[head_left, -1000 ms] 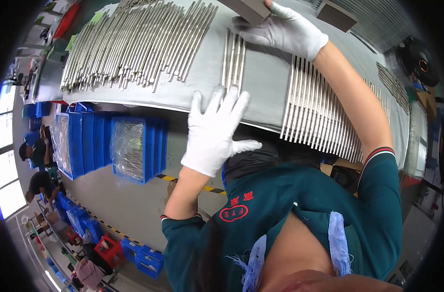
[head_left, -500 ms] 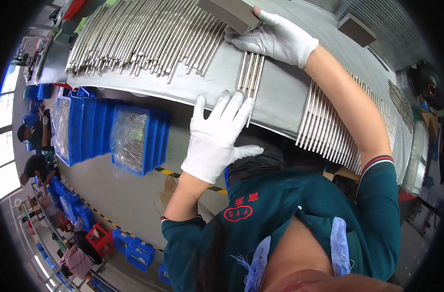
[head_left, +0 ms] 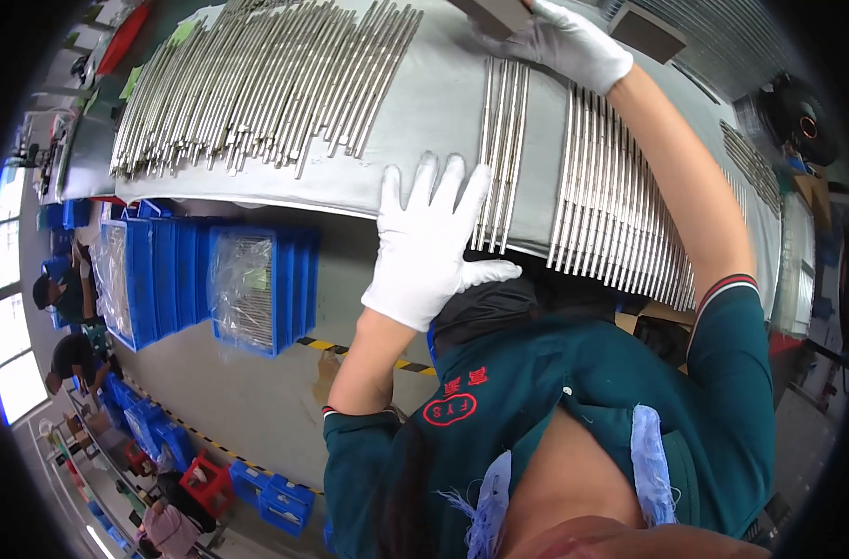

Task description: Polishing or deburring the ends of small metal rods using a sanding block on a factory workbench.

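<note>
Both my hands wear white gloves. My left hand (head_left: pixel 422 244) is open at the table's near edge, fingers spread flat, with its index finger right beside a small group of thin metal rods (head_left: pixel 504 154). Whether it touches them I cannot tell. My right hand (head_left: pixel 573 45) is closed round a grey-brown rectangular block (head_left: pixel 495 13) at the far ends of those rods; part of the block is cut off by the upper picture edge. To the right lies an even row of similar rods (head_left: pixel 611 205). A larger, uneven spread of rods (head_left: pixel 266 88) covers the table's left.
The rods lie on a grey-covered table (head_left: pixel 434 102). A second block (head_left: pixel 646 34) sits at the far right, near another small batch of rods (head_left: pixel 750 168). Blue crates (head_left: pixel 294 289) with plastic-wrapped rods stand left below the table. Co-workers (head_left: pixel 66 279) are at the far left.
The small group of rods has shifted right, away from the large spread and closer to the even row. My right hand and the block have moved farther away and right. My left hand stays spread.
</note>
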The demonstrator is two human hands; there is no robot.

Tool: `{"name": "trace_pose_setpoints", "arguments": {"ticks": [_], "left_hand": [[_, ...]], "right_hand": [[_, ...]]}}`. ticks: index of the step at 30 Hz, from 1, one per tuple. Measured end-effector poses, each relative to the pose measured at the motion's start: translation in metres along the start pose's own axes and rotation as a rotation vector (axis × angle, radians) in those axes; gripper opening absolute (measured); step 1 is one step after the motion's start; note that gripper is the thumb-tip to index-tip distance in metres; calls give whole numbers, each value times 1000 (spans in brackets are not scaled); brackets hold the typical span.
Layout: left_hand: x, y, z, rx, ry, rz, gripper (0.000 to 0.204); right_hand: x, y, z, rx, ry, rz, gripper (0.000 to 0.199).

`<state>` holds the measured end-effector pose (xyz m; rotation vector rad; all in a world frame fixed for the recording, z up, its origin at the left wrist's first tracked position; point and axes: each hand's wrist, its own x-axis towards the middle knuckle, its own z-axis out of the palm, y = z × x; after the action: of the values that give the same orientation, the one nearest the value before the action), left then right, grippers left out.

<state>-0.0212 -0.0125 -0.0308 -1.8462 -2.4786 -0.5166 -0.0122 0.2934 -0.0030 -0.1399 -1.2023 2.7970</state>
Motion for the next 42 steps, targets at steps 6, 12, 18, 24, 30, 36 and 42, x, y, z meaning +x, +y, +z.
{"name": "trace_pose_setpoints", "arguments": {"ticks": [6,12,18,24,30,36,42], "left_hand": [[19,14,15,-16,-24,85,111],[26,21,15,-10,-52,142,114],[34,24,19,-47,-32,173,115],[28,22,22,11,24,175,112],[34,37,26,27,61,157,115],[30,30,31,43,147,142,115],[30,26,37,100,213,203,110]], "right_hand": [[-9,-3,-18,-255,-38,6,58],[-21,-8,-20,-208,-92,31,64],[-28,-7,-108,-242,-29,52,54],[-96,-44,11,-571,648,20,51],[-196,-70,-84,409,-675,-443,59],[-346,-98,-79,-356,473,-742,51],[-370,-54,-141,-189,939,-894,49]]}}
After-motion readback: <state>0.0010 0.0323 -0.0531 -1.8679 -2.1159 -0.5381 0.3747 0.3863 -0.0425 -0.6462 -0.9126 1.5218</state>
